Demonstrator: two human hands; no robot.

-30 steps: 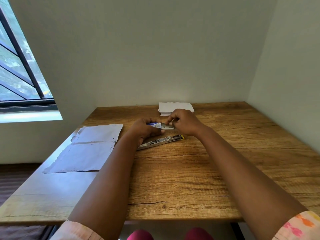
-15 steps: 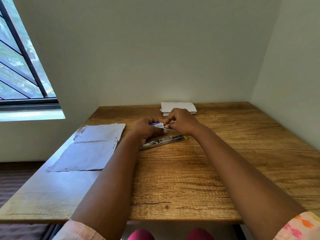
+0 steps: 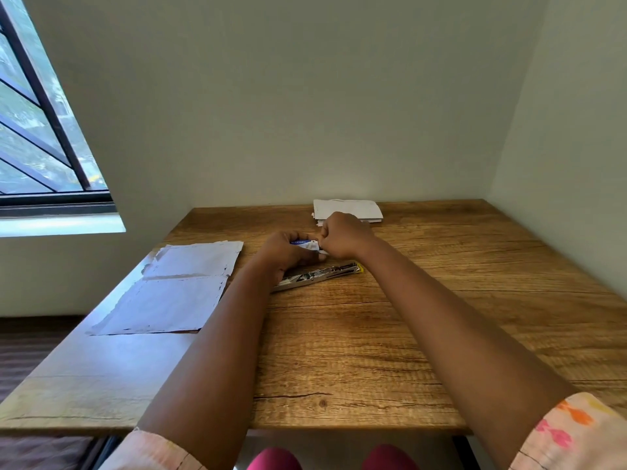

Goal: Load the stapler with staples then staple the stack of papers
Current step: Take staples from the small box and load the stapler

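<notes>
The left hand (image 3: 288,252) grips a small blue-and-white staple box (image 3: 305,245), its print too blurred to read, while the right hand (image 3: 342,235) pinches the box's end. Just below them the opened stapler (image 3: 319,275) lies flat on the tabletop (image 3: 373,351). A folded stack of papers (image 3: 349,209) sits behind the right hand by the wall, and large creased sheets (image 3: 176,290) lie well left.

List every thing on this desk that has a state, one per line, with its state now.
stapler: lying opened out flat on the table, untouched
staple box: held in left hand, right hand pinching its end
stack of papers: flat at the far edge
large sheet: flat, creased, ragged-edged
</notes>
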